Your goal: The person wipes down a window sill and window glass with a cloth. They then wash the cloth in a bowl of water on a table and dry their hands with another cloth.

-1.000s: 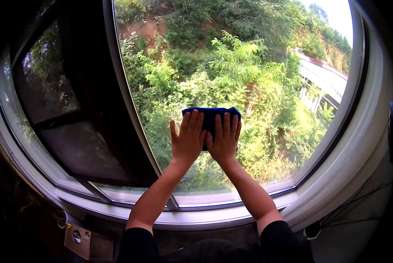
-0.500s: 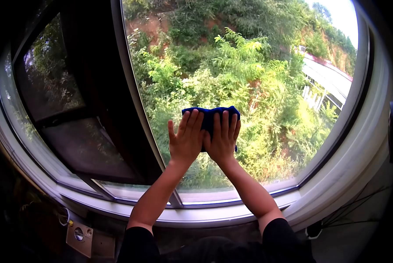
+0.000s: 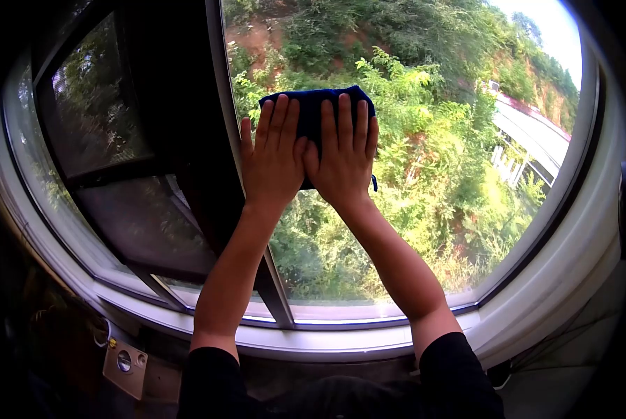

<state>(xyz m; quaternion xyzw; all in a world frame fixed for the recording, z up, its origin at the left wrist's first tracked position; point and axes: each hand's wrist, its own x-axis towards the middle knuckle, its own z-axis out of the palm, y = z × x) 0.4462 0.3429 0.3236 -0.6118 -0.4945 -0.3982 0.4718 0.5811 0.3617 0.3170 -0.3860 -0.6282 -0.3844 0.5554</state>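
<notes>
A dark blue cloth (image 3: 311,117) lies flat against the window glass (image 3: 424,230), left of the pane's middle. My left hand (image 3: 271,164) presses on the cloth's left part, open, with its fingers stretched upward and its outermost finger at the cloth's left edge, near the frame. On the right part rests my right hand (image 3: 343,159), also open and flat, fingers pointing up. The two thumbs meet or nearly meet over the cloth's middle. A small loop shows at the cloth's lower right edge. The palms hide much of its lower half.
A dark upright window frame (image 3: 227,119) stands just left of my hands, with a screened panel (image 3: 145,223) beyond it. Below runs a white sill (image 3: 327,340). A tan box-like object with a round dial (image 3: 123,361) sits at the lower left.
Both hands and the cloth have moved up the glass and somewhat left, closer to the upright frame. My arms are stretched out further. The camera view has shifted slightly.
</notes>
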